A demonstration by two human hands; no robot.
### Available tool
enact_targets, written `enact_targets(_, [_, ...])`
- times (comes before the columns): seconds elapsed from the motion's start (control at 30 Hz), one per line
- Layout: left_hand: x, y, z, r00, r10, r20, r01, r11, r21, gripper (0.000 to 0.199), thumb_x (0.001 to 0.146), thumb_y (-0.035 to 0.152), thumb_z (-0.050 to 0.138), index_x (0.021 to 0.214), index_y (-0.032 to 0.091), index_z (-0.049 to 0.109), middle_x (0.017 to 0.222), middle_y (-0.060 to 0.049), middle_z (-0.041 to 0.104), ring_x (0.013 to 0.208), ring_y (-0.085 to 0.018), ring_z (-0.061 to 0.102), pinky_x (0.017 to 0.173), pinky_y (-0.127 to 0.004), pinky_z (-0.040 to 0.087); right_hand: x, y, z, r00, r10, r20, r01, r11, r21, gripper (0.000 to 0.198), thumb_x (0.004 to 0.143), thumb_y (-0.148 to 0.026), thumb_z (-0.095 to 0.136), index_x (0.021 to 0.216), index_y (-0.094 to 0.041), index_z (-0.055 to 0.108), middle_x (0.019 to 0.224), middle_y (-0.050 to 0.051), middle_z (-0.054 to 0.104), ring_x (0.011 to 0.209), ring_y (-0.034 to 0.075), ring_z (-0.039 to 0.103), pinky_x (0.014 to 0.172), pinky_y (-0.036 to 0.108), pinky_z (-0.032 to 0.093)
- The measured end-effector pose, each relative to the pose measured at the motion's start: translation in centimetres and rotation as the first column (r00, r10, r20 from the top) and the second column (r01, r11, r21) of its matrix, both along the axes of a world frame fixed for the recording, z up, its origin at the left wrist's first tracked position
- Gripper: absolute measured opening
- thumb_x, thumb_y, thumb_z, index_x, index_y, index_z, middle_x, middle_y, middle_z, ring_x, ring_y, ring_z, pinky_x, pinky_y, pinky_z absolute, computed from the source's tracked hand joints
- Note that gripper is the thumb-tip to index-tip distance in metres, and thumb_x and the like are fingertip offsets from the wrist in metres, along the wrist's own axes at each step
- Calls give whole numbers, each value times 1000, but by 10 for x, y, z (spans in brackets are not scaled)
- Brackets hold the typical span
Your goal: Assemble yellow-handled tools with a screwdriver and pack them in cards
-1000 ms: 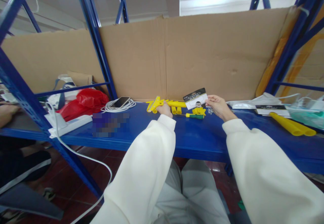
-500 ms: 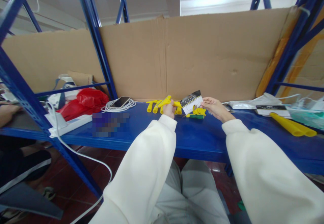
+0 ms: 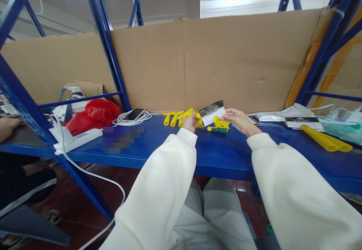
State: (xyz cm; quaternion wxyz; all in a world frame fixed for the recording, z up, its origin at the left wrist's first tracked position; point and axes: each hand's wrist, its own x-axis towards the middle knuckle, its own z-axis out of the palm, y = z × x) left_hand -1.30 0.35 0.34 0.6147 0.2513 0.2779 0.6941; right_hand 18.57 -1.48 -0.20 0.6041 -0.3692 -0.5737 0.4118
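My left hand (image 3: 190, 122) is closed around a yellow plastic piece (image 3: 185, 114) that looks like a T-shaped handle, held just above the blue shelf surface. Between the fingertips of my right hand (image 3: 238, 120) is the right edge of a black-and-white printed card (image 3: 211, 113). The card is tilted, its left edge close to my left hand. Beneath it lie small yellow parts (image 3: 224, 123) and a screwdriver with a green and yellow handle (image 3: 217, 129). Several similar yellow T-shaped pieces (image 3: 172, 118) rest behind and left of my left hand, partly hidden by it.
On the left are a phone (image 3: 134, 114) on a coiled white cable (image 3: 118, 121), a red bag (image 3: 98, 112) and a white power strip (image 3: 85, 137). Yellow tubes (image 3: 321, 138) and white packets lie right. Cardboard (image 3: 240, 61) stands behind. Another person's hand (image 3: 8, 125) shows far left.
The yellow piece in my left hand has turned slightly and sits a little lower. The card has shifted slightly left. Both hands keep their hold.
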Motion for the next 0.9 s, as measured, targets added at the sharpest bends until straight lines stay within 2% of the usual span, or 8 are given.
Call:
enact_targets(0.13, [5, 6, -4, 995, -90, -48, 90, 996, 2, 23, 81, -5, 56, 74, 16, 62, 60, 1, 62, 63, -14, 67, 68, -27, 57, -2, 0, -1, 1000, 8, 3, -8, 1000, -21, 26, 60, -21, 87, 73, -20, 64, 75, 1, 74, 69, 14, 70, 78, 29, 59])
enact_targets(0.2, [9, 5, -4, 978, -197, -66, 196, 980, -16, 24, 81, -2, 55, 71, 18, 62, 60, -1, 63, 70, -17, 70, 71, -31, 58, -4, 0, -3, 1000, 21, 12, -21, 999, -30, 25, 61, -21, 87, 74, -20, 65, 75, 1, 74, 70, 14, 71, 79, 29, 59])
enact_targets(0.3, [13, 0, -1, 962, -270, -41, 271, 963, 14, 21, 76, -2, 63, 71, 18, 64, 68, -4, 69, 78, -21, 71, 76, -35, 58, -5, -1, -5, 999, 35, 35, -34, 999, -23, 23, 64, -23, 85, 76, -20, 66, 75, 2, 75, 73, 16, 73, 82, 32, 59])
enact_targets(0.43, [15, -4, -1, 970, -244, -5, 243, 968, 54, 24, 74, -4, 62, 78, 19, 65, 72, -5, 71, 83, -22, 72, 81, -38, 57, -4, 1, -6, 999, 15, 35, -15, 1000, -12, 24, 65, -25, 86, 77, -19, 66, 76, 3, 75, 74, 17, 73, 84, 35, 60])
enact_targets(0.6, [16, -1, -3, 981, -188, -36, 191, 979, 75, 22, 79, 0, 58, 91, 17, 67, 75, -6, 72, 85, -23, 72, 80, -40, 58, -3, 2, -7, 1000, 2, 9, -2, 1000, -14, 22, 66, -22, 85, 76, -19, 65, 75, 3, 75, 74, 17, 73, 85, 34, 59])
enact_targets(0.83, [17, -5, 3, 952, -305, -23, 306, 952, 34, 7, 84, 14, 63, 86, 17, 68, 84, -10, 75, 91, -27, 71, 79, -42, 58, -2, 3, -8, 1000, -8, 2, 8, 1000, -4, 22, 66, -20, 84, 74, -19, 64, 76, 2, 74, 74, 16, 73, 85, 33, 59])
enact_targets(0.9, [16, -6, 5, 955, -294, -28, 295, 955, 21, 6, 83, 14, 64, 86, 18, 68, 84, -9, 75, 92, -27, 71, 80, -40, 58, -2, 4, -8, 1000, -12, 7, 12, 1000, 9, 23, 65, -22, 85, 74, -19, 64, 75, 2, 74, 74, 17, 74, 84, 34, 59])
